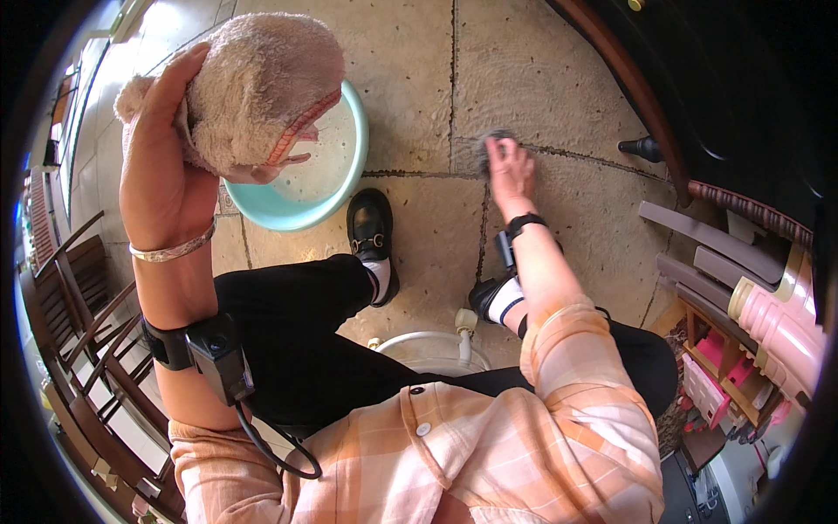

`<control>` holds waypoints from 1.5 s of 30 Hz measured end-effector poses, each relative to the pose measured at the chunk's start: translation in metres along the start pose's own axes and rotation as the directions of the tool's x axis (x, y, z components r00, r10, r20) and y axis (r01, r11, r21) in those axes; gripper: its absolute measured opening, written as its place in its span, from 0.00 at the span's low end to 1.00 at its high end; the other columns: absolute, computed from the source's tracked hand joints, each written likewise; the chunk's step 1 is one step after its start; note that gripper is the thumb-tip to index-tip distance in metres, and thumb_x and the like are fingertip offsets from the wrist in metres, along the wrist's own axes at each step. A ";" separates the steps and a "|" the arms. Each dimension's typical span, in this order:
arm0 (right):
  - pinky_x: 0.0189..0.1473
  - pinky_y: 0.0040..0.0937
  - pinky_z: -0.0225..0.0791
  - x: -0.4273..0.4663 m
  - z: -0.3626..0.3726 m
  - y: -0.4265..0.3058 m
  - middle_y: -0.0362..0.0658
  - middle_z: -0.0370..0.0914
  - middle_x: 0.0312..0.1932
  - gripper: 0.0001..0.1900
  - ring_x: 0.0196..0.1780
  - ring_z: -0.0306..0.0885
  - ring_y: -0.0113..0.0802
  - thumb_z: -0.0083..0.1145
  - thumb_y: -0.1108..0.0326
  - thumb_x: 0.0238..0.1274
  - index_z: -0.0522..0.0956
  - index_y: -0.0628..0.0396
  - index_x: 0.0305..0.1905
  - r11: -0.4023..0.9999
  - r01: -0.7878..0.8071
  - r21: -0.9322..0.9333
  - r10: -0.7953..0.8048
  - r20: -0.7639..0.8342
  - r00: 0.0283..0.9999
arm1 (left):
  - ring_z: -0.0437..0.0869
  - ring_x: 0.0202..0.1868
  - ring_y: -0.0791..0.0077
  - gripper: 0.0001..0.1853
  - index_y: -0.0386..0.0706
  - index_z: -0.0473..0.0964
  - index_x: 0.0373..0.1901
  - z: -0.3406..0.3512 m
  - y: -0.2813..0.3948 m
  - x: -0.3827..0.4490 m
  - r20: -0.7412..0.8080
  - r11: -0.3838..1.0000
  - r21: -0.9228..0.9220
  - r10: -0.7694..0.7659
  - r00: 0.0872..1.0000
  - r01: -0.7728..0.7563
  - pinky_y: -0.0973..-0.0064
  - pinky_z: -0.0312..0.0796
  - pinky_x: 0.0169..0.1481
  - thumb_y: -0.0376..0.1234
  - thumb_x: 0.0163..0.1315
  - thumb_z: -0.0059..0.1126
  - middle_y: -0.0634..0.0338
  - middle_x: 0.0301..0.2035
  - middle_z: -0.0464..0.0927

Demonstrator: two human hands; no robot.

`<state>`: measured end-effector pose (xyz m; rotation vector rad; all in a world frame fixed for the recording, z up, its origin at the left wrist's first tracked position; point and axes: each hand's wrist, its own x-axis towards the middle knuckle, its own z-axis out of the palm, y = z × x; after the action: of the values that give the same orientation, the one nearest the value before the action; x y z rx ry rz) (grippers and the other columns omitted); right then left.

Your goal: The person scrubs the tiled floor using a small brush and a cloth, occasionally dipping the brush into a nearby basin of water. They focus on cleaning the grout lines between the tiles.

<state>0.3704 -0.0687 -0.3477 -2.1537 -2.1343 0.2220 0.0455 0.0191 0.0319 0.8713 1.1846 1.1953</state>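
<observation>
Raised high at the upper left, my left hand (167, 154) grips a bunched terry cloth (262, 92) with a reddish stitched edge. Below the cloth on the floor stands a light turquoise plastic basin (294, 213), holding cloudy liquid with some bubbles. My right hand (510, 167) reaches down to the tiled floor, its fingers pressed over a dark grey scouring pad (495, 134), partly hidden and blurred. Wet, streaky film covers the floor tile (537, 85) around the pad. A dark grout line (589, 157) runs beside this hand.
Dark furniture with a curved wooden edge (645, 98) borders the upper right. Grey plastic slats (713, 242) and a pink plastic container (779, 327) stand at the right. Wooden chairs (98, 327) line the left. My black shoes (370, 229) rest near the basin; a small wheeled stool (432, 344) is beneath me.
</observation>
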 end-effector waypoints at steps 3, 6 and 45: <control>0.53 0.44 0.66 0.020 -0.017 0.018 0.44 0.69 0.52 0.14 0.53 0.70 0.44 0.38 0.61 0.73 0.69 0.48 0.56 0.956 -0.262 -0.131 0.261 -0.026 0.965 | 0.84 0.45 0.63 0.17 0.31 0.75 0.48 -0.001 0.002 0.000 0.028 1.000 -0.029 0.010 1.000 -0.009 0.70 0.79 0.50 0.35 0.66 0.53 0.49 0.44 0.80; 0.51 0.51 0.63 0.014 -0.004 -0.042 0.57 0.71 0.43 0.24 0.51 0.70 0.53 0.36 0.45 0.70 0.71 0.57 0.45 0.681 -0.393 0.617 0.344 0.204 0.917 | 0.84 0.45 0.64 0.16 0.31 0.75 0.48 0.005 0.000 0.002 0.002 1.000 -0.010 0.021 1.000 -0.021 0.70 0.79 0.50 0.35 0.65 0.54 0.50 0.43 0.80; 0.58 0.42 0.62 -0.014 -0.016 -0.046 0.48 0.68 0.58 0.29 0.60 0.66 0.47 0.44 0.36 0.61 0.72 0.47 0.55 0.703 -0.347 0.621 0.166 0.331 0.929 | 0.84 0.45 0.64 0.15 0.33 0.76 0.48 0.005 -0.005 0.002 -0.007 0.999 0.042 -0.009 1.000 0.009 0.69 0.78 0.51 0.35 0.65 0.54 0.51 0.43 0.80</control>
<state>0.3280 -0.0819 -0.3233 -2.0048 -1.4576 1.1582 0.0513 0.0203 0.0282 0.8924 1.2219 1.1707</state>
